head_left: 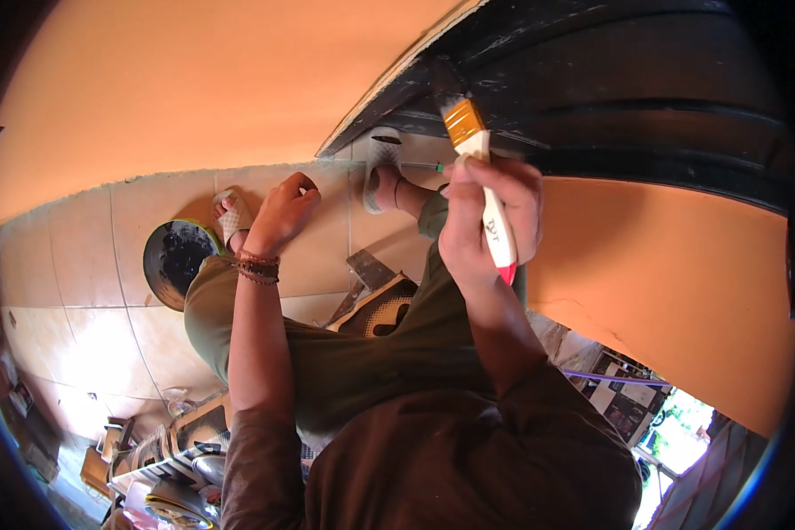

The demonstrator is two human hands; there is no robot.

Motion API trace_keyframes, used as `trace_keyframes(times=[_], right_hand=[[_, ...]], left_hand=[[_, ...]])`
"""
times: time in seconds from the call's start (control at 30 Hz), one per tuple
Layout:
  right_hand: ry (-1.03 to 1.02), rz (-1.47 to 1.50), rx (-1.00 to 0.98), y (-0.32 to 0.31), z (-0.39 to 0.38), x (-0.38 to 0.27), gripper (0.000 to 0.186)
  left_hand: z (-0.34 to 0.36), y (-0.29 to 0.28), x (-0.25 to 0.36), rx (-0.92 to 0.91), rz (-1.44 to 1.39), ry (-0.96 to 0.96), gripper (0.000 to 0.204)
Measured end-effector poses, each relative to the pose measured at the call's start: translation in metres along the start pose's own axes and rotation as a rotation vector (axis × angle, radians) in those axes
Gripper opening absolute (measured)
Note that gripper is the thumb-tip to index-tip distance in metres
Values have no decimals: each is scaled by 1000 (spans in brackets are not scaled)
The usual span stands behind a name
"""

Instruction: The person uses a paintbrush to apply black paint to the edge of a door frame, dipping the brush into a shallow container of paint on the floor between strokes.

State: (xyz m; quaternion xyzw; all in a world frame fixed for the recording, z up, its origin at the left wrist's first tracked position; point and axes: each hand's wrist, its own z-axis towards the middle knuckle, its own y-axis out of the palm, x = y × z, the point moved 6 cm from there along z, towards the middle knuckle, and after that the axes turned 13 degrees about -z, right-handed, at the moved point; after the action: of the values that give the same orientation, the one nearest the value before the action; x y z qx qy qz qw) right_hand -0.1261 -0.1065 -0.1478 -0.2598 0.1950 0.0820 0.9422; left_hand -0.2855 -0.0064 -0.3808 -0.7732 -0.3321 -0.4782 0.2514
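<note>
My right hand [490,212] grips a paintbrush [495,212] with a white, red-ended handle and a gold-coloured ferrule. Its dark bristles meet the black-coated panel [609,84], close to the panel's pale left edge. Over the floor to the left, my left hand [283,212] hangs with its fingers curled in and nothing visible in them; bracelets circle the wrist. A round bucket [181,256] holding black paint stands left of that hand, beside my knee.
Orange wall [212,97] borders the panel on both sides. Pale tiles [79,265] cover the floor, where my sandalled feet [384,177] rest. A low seat with a mesh top [380,309] lies between my legs. Assorted household things [177,459] crowd the lower left.
</note>
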Motion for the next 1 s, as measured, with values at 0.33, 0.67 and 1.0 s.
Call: trace_keyframes(times=[0.33, 0.67, 1.0], right_hand=[[-246, -67, -74, 4, 5, -13, 15], [-319, -85, -142, 3, 15, -19, 17], [-360, -62, -302, -2, 44, -17, 21]], left_hand=[[1, 0, 3, -17, -7, 8, 28], [1, 1, -2, 0, 18, 8, 25], [1, 1, 0, 9, 32, -24, 29]])
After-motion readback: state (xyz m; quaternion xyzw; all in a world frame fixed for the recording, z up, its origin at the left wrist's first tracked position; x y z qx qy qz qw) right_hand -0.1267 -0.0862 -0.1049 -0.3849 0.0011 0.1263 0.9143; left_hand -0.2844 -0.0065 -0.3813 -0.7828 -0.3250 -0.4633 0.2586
